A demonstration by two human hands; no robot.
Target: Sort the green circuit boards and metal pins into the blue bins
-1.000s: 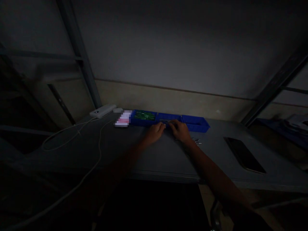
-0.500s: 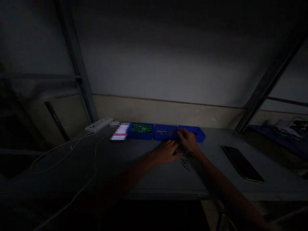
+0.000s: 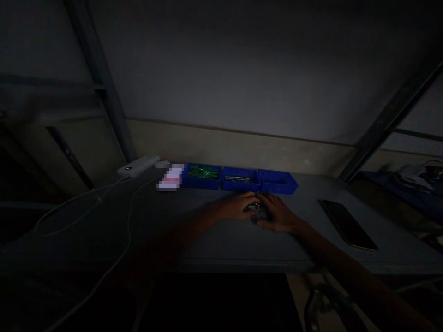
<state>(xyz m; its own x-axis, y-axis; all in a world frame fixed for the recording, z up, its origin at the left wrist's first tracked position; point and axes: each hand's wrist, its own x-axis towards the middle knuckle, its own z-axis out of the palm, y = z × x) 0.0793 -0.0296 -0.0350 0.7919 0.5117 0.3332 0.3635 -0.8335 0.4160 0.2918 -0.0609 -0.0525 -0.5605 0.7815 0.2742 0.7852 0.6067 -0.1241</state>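
Note:
Small shiny metal parts (image 3: 257,210) lie in a loose pile on the grey table; their kind is too dim to make out. My left hand (image 3: 238,205) curves around the left side of the pile, palm down with fingers stretched out. On the right side, my right hand (image 3: 278,214) is cupped flat over the table, its fingers apart. The fingertips of both hands nearly meet behind the pile. Just beyond them stands a blue bin (image 3: 241,187) with metal rods and small metal pieces inside.
Another blue bin (image 3: 202,185) holds green items, and a third blue bin (image 3: 278,188) is at the right of the row. A phone with a lit, blurred screen (image 3: 169,180), a white box (image 3: 138,167) and a cable (image 3: 129,221) are left. A dark phone (image 3: 348,224) lies right.
My right hand has come down from the bins' edge to the table beside the pile. Loose metal parts that lay nearer me are now gathered between my hands. The view has tilted slightly.

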